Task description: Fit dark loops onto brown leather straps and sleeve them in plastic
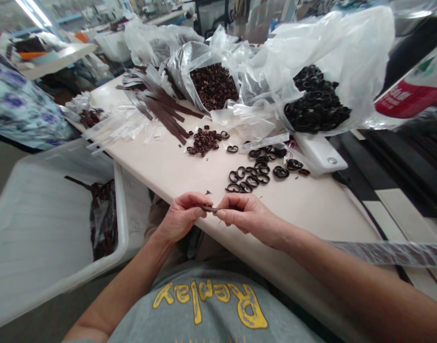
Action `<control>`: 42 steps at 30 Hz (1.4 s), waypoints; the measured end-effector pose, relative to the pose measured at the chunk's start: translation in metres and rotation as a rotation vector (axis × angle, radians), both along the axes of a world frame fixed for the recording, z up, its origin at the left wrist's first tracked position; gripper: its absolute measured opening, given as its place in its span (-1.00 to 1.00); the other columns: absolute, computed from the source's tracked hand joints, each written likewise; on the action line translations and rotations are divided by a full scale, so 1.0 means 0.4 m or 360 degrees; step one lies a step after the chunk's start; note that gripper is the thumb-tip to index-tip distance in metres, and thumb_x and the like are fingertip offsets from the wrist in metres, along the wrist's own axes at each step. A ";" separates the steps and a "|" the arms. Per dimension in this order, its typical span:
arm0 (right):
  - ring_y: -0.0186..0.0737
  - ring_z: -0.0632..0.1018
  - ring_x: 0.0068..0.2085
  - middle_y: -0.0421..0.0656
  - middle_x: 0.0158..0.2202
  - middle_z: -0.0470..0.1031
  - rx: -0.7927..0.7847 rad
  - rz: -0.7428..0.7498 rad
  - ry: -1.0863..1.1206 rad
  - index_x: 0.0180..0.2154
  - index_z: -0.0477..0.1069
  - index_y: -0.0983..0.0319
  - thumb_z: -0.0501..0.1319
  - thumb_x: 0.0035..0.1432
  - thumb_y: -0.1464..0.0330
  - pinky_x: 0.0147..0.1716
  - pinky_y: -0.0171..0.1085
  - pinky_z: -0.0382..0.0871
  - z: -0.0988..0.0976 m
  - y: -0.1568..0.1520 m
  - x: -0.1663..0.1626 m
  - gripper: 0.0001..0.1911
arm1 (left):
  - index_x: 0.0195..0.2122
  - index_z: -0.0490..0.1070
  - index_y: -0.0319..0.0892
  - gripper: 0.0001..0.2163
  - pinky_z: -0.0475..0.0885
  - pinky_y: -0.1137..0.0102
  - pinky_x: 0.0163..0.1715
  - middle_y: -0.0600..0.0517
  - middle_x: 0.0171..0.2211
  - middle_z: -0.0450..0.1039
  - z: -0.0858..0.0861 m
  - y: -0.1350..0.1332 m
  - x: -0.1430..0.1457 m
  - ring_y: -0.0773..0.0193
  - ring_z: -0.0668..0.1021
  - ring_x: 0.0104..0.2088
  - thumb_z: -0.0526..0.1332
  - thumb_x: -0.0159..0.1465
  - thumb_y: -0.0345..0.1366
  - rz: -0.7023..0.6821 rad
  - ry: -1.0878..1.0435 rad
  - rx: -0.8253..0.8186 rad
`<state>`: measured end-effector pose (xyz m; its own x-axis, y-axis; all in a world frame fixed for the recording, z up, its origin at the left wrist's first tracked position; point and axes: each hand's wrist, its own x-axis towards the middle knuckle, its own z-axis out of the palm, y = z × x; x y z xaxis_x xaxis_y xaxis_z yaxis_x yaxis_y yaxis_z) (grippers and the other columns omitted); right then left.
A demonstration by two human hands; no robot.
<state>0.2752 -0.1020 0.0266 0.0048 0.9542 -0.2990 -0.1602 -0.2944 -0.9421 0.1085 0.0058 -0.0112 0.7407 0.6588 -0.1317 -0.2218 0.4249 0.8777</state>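
Between my two hands, just over the table's near edge, is a narrow dark brown strip (209, 208). My left hand (184, 215) pinches its left end between thumb and fingers, where a small loop seems to sit. The right end is gripped by my right hand (245, 213), with thin threads sticking out near the fingers. Beyond my hands lie several black loops (252, 181) in loose rows on the white table (189, 176). A heap of small brown loops (204, 142) rests farther back, beside long flat brown strips (168, 114).
Clear plastic bags hold brown loops (214, 85) and black loops (318, 102) at the back. A white plastic bin (43, 228) stands left of the table. Dark and white panels (393, 214) lie right. A person's flowered garment (25, 105) shows at far left.
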 end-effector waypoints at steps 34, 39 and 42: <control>-0.27 0.53 -0.39 -0.14 -0.32 0.55 0.0809 -0.0035 -0.1800 -0.20 0.47 0.26 0.18 0.28 0.27 -0.41 -0.32 0.24 -0.029 -0.018 -0.001 -0.80 | -0.24 0.65 -0.18 -0.77 0.35 0.61 -0.47 0.02 -0.50 0.54 0.037 -0.022 -0.031 0.48 0.46 -0.53 0.47 0.06 -0.26 0.0108 0.0225 -0.0094; -0.27 0.49 -0.43 -0.15 -0.41 0.51 0.0676 0.0125 -0.1954 -0.34 0.44 0.27 0.16 0.31 0.26 -0.45 -0.31 0.15 -0.025 -0.016 -0.008 -0.76 | -0.26 0.66 -0.19 -0.74 0.36 0.60 -0.51 0.00 -0.48 0.56 0.047 -0.022 -0.046 0.48 0.46 -0.55 0.50 0.01 -0.24 0.0132 0.0285 -0.0174; -0.30 0.48 -0.44 -0.14 -0.42 0.52 0.0658 0.0181 -0.1904 -0.36 0.44 0.27 0.12 0.34 0.28 -0.46 -0.32 0.14 -0.024 -0.018 -0.015 -0.73 | -0.26 0.66 -0.19 -0.74 0.35 0.59 -0.53 0.01 -0.52 0.54 0.039 -0.039 -0.039 0.47 0.44 -0.56 0.50 0.01 -0.24 0.0084 0.0286 -0.0185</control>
<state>0.2693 -0.1091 0.0171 -0.0228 0.9878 0.1543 0.8574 0.0987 -0.5051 0.0930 -0.0100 0.0046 0.6635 0.6686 -0.3359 -0.0906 0.5174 0.8509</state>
